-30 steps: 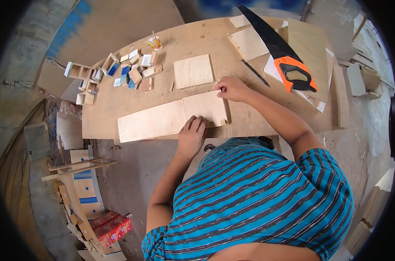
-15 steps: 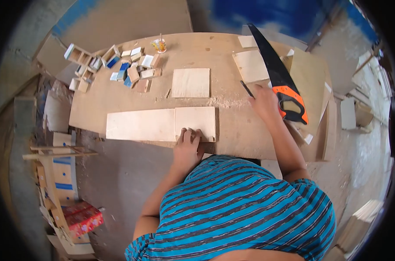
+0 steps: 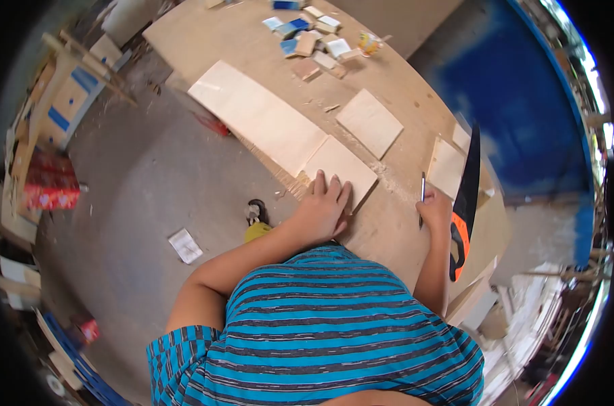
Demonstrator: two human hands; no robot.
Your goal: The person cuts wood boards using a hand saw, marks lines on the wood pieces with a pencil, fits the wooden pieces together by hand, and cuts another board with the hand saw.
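A long pale board (image 3: 263, 122) lies along the near edge of the wooden table (image 3: 402, 74), with a squarish board (image 3: 351, 169) at its right end. My left hand (image 3: 324, 206) rests on the squarish board's near corner, fingers spread and flat. My right hand (image 3: 435, 208) is closed around a dark pencil-like marker (image 3: 423, 186), held upright over the table. Just right of that hand lies a handsaw (image 3: 461, 227) with an orange and black handle. A loose square board (image 3: 369, 124) sits beyond the squarish board.
Small painted blocks (image 3: 307, 44) and a patterned cup (image 3: 369, 43) stand at the far side. Another board (image 3: 446, 166) lies beside the saw blade. Sawdust (image 3: 391, 181) is scattered on the table. A red box (image 3: 52, 179) is on the left, by the floor.
My right hand left the squarish board's edge, reached right and picked up the marker. My left hand stayed on the board. The view has rotated.
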